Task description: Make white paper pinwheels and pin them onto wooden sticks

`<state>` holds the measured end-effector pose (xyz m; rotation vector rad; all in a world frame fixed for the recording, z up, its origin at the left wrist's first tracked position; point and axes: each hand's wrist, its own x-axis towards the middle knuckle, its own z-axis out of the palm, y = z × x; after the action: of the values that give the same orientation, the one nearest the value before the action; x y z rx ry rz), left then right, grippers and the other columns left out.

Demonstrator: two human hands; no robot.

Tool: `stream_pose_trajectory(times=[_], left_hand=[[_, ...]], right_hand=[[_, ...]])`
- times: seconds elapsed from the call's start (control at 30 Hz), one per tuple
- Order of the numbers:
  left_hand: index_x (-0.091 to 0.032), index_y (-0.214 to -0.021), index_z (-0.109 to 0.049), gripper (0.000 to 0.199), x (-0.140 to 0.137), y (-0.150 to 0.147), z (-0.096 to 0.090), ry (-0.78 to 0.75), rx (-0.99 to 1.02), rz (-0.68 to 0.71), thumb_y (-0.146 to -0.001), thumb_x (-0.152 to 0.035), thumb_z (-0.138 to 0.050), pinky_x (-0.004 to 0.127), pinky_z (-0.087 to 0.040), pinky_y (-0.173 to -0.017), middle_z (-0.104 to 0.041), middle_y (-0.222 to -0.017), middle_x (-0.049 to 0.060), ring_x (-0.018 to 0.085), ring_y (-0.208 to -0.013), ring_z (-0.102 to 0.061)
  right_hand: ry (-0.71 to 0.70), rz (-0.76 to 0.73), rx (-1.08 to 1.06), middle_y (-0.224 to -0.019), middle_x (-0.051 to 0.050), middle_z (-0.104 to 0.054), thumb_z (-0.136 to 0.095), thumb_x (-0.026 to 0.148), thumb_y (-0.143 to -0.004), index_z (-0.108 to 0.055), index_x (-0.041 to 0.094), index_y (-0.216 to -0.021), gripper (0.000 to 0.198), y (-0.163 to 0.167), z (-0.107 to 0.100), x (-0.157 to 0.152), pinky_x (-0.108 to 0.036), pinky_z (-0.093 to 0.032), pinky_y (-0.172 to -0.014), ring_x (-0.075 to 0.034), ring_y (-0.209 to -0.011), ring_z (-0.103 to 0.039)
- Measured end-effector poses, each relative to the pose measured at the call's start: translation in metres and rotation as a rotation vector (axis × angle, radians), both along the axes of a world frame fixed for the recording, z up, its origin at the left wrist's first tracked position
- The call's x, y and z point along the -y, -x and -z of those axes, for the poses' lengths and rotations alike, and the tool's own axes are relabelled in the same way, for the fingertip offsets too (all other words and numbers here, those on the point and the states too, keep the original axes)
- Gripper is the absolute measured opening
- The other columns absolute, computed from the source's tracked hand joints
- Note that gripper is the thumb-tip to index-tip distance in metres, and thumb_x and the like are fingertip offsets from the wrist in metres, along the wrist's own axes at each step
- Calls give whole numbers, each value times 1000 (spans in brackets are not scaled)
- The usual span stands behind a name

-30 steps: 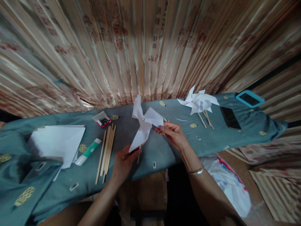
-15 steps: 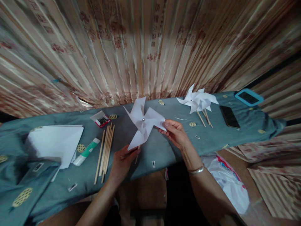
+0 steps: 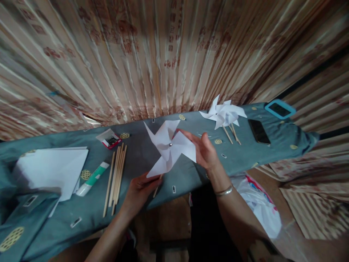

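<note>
A white paper pinwheel (image 3: pixel 170 145) with a silver pin at its centre faces me above the cloth. My left hand (image 3: pixel 143 187) is closed round its wooden stick, whose lower end pokes out below the fingers. My right hand (image 3: pixel 205 151) is at the pinwheel's right side, thumb raised and apart from the fingers, which reach behind a paper blade. The blade partly hides those fingertips, so I cannot see whether they touch the paper. Left of the pinwheel lie several loose wooden sticks (image 3: pixel 117 178) and a small red-edged box of dark pins (image 3: pixel 111 140).
Finished pinwheels (image 3: pixel 225 113) lie at the back right, near a black phone (image 3: pixel 259 131) and a blue-framed device (image 3: pixel 280 108). A green-white glue tube (image 3: pixel 92 179) and white paper sheets (image 3: pixel 51 171) are at left. A plastic bag (image 3: pixel 256 203) sits below the table's right side.
My right hand has let go of the blade it was pinching and its thumb has lifted. The pinwheel's blades have turned slightly. The whole view has shifted a little.
</note>
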<state>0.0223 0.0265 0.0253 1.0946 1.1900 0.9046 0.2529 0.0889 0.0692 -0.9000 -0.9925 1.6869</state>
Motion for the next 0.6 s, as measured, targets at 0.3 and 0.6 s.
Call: stream_pose_trajectory(times=[0.3, 0.6], left_hand=[[-26, -78, -81, 23, 1, -4, 1, 70, 1, 10, -58, -38, -82, 35, -55, -83, -79, -86, 5, 26, -82, -72], [-26, -82, -82, 25, 1, -4, 7, 83, -63, -24, -61, -38, -79, 34, -54, -80, -80, -86, 4, 25, -83, -71]], right_hand=[[-39, 18, 13, -129, -8, -67, -56, 84, -68, -62, 25, -125, 83, 0, 1, 2, -42, -51, -98, -28, -124, -60], [-23, 75, -72, -125, -4, -70, -73, 55, -71, -66, 26, -118, 55, 8, 5, 2, -40, -49, -102, -25, -118, -63]])
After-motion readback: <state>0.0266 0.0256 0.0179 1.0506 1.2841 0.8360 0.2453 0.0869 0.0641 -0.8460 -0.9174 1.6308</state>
